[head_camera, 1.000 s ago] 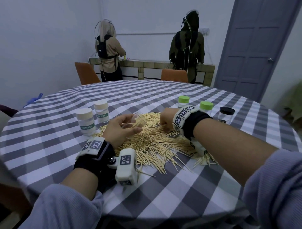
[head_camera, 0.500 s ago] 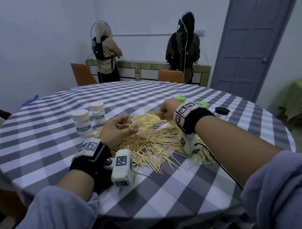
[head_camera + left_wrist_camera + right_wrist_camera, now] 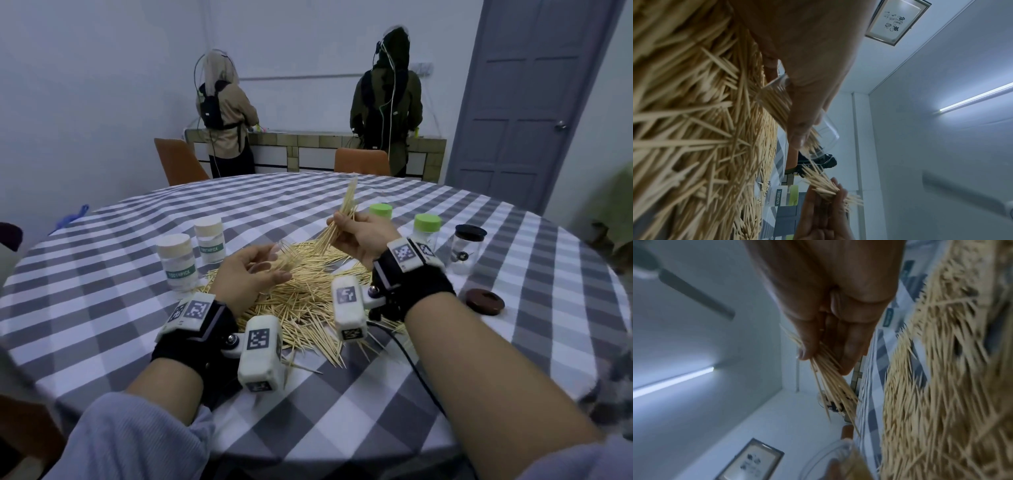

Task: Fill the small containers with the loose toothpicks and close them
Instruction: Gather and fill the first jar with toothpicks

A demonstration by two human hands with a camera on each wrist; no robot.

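Now, right hand (image 3: 363, 240) pinching toothpick bundle (image 3: 339, 219), tips steeply up-down

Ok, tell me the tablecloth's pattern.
Grey and white checks, a gingham pattern, on the tablecloth; the head view shows it best.

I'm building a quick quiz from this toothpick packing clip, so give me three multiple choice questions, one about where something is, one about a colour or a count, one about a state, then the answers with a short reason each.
1. Where does the dark brown lid lie?
A. on the tablecloth beside the right wrist
B. on the open container
C. on top of the toothpick pile

2. How many green-capped containers stand on the table?
A. one
B. two
C. four

3. What is the right hand doing?
A. resting flat on the table
B. screwing on a cap
C. holding a bunch of toothpicks in the air

Answers: 1 A, it lies alone on the cloth. 2 B, two green caps show behind the hand. 3 C, its fingers pinch the bunch above the pile, near the clear container in the left hand.
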